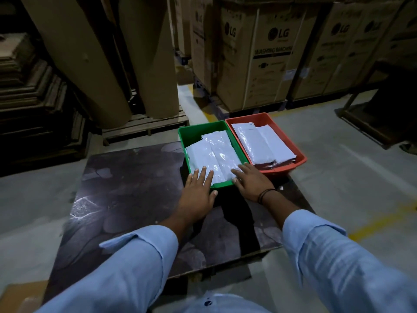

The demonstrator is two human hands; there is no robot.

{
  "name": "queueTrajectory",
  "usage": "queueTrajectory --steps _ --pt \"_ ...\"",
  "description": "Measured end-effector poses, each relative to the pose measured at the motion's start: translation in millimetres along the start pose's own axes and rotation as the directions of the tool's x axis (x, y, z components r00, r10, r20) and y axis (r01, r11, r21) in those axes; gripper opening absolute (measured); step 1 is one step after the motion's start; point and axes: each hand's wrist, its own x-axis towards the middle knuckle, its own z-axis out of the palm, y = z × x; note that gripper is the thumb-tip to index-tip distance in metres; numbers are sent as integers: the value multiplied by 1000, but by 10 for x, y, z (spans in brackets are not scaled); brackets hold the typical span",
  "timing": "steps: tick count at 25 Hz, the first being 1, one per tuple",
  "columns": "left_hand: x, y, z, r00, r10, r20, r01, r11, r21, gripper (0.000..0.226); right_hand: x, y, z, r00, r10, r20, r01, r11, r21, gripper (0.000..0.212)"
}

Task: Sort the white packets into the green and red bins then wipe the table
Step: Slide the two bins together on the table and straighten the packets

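The white packets (pixel 214 154) in the green bin (pixel 191 133) lie directly under and just beyond the fingertips of our left hand (pixel 199 188). That hand is flat, palm down, its fingers straight and slightly spread across the bin's near rim, the thumb stuck out to its right. Our right hand (pixel 250 180) lies just beside it at the bin's near right corner, also flat, its straight fingers angled leftward onto the same packets. Beyond our right hand, touching the green bin's far side, stands the red bin (pixel 301 158) with its own stack of packets (pixel 261 143). Both forearms reach forward over the dark table (pixel 126 188) in rolled light-blue sleeves (pixel 140 256), and a dark band (pixel 266 195) circles the right wrist.
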Motion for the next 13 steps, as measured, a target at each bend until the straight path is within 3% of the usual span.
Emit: queueTrajectory --steps 3,8,13 --pt "-68 -51 45 999 -17 33 16 999 45 69 -15 27 39 999 -34 18 35 999 -24 64" --pt "-171 -180 41 998 13 67 -22 991 131 71 -21 -46 109 998 -59 -1 59 997 -45 65" --pt "-337 -471 -22 999 -39 25 35 989 143 72 137 -396 179 995 -99 -25 98 994 -46 63"
